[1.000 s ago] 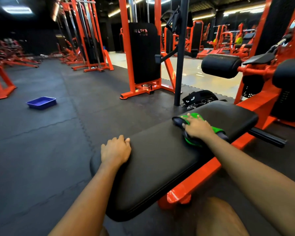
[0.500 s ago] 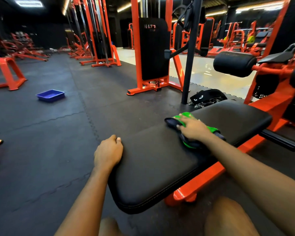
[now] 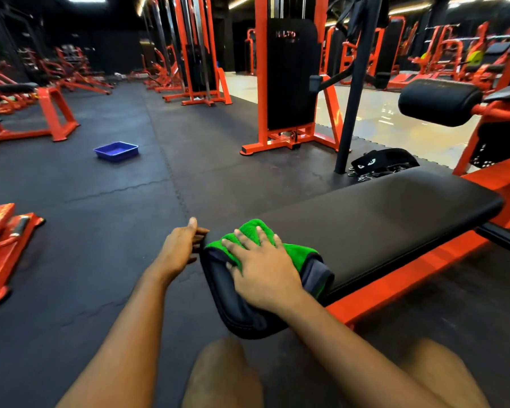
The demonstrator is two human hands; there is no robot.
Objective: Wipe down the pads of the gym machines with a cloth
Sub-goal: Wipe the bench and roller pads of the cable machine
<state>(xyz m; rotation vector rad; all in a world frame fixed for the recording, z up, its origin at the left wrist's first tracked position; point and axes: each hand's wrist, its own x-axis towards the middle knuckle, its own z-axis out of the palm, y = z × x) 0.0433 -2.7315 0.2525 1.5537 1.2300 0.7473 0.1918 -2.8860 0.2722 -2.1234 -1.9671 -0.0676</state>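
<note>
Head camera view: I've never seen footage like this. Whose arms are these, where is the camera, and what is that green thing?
There is no robot here. A person wears one wide-angle camera on the head, so you look forward and down along their own arms; the bare knees at the bottom are theirs too. The room is a gym with orange machines. The long black pad in front belongs to one of them. On its near end lies a green cloth. The right hand presses flat on it with spread fingers, as for wiping, not gripping. The left hand holds nothing. Its fingers are straight, beside the pad's end, and I cannot tell whether they touch it. A blue tray sits on the floor further off.
</note>
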